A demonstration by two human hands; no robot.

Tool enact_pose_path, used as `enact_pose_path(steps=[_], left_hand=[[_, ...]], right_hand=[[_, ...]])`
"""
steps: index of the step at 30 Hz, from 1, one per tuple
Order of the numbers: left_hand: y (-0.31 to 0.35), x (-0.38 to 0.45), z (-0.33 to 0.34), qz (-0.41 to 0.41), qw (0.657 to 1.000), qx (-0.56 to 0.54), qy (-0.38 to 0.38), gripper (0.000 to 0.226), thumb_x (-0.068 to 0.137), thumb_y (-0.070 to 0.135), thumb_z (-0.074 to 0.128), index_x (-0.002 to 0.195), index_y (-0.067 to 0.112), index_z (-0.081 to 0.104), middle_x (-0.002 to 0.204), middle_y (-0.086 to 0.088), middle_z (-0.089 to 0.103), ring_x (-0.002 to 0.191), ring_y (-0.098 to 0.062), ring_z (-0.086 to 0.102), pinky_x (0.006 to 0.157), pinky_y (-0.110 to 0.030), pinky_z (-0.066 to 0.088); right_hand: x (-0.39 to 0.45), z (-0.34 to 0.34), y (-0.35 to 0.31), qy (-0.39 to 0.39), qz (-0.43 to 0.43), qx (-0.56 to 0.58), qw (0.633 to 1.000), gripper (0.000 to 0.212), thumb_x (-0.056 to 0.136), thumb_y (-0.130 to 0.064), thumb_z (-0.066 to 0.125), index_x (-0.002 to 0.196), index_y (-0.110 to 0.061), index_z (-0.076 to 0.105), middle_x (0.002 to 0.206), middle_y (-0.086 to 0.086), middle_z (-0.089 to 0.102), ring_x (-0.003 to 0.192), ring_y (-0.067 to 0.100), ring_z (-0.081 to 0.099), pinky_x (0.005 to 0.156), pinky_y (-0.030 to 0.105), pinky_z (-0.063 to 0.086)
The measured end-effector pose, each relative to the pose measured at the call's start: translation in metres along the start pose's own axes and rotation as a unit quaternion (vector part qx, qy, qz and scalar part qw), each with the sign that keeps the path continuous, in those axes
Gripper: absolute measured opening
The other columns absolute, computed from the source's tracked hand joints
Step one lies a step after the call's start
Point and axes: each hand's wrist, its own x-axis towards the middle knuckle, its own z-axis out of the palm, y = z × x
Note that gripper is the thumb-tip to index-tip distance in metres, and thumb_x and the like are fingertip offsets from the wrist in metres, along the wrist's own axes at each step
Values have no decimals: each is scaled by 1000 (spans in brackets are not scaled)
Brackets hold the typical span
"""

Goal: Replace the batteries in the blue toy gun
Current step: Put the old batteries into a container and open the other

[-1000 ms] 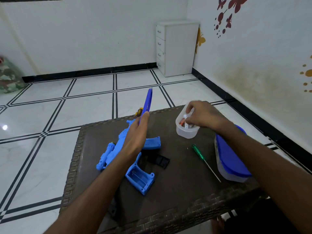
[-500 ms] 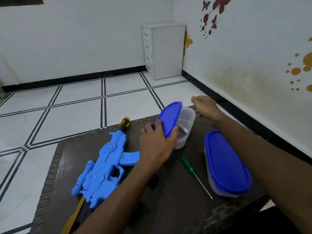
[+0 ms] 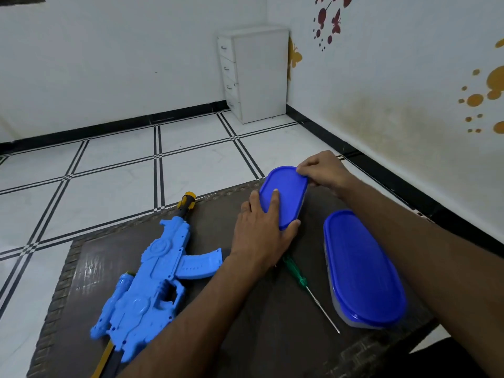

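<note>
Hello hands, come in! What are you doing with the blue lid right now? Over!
Left hand flat on small blue lid, right hand pinching its far edge. Toy gun lying untouched beside. Screwdriver and bigger lidded box nearby, nothing blocking.

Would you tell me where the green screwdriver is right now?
In the head view, the green screwdriver lies on the table between the left hand and the large blue-lidded container.

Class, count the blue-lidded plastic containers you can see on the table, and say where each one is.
2. The smaller container is at the table's far edge, with the left hand and right hand on its lid. The larger container sits nearer, right of the green screwdriver. None seems hidden.
</note>
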Motion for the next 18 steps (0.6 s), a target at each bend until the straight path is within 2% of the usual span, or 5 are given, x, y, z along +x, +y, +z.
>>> enact_pose_path(steps=[3, 6, 11, 14, 18], left_hand=[[-1, 1, 0, 3, 1000, -4, -16, 76, 93, 63, 33, 153, 24, 9, 158, -17, 4, 141, -36, 18, 112, -43, 27], [-3, 1, -1, -2, 999, -19, -28, 76, 92, 64, 31, 153, 25, 8, 158, -15, 6, 141, -35, 20, 111, -44, 30], [-4, -1, 3, -7, 999, -32, -10, 74, 92, 65, 29, 153, 27, 9, 158, -11, 8, 140, -33, 23, 107, -43, 34], [-1, -1, 4, -9, 999, -31, 1, 73, 93, 63, 30, 153, 26, 11, 157, -12, 8, 138, -34, 24, 105, -44, 36], [3, 1, 7, -19, 999, -29, -14, 74, 94, 61, 29, 152, 22, 9, 158, -14, 4, 139, -36, 20, 104, -46, 37]], right_hand=[[4, -3, -1, -17, 9, -23, 1000, 18, 90, -22, 68, 86, -6, 75, 70, 8, 69, 61, 21, 64, 57, 28, 54], [10, -4, -6, -35, 35, -15, 999, 20, 87, -23, 72, 86, -3, 72, 73, 16, 69, 59, 20, 61, 55, 26, 52], [10, -6, -17, -77, 112, 18, 991, 18, 90, -18, 70, 86, -1, 67, 66, 9, 60, 50, 13, 52, 43, 20, 45], [15, -4, -19, -70, 127, 3, 989, 16, 90, -16, 68, 88, 0, 66, 66, 10, 57, 50, 14, 49, 42, 21, 44], [19, 7, -18, -19, 134, -33, 990, 14, 87, -10, 65, 78, 0, 60, 64, 13, 55, 47, 19, 47, 43, 25, 41]])
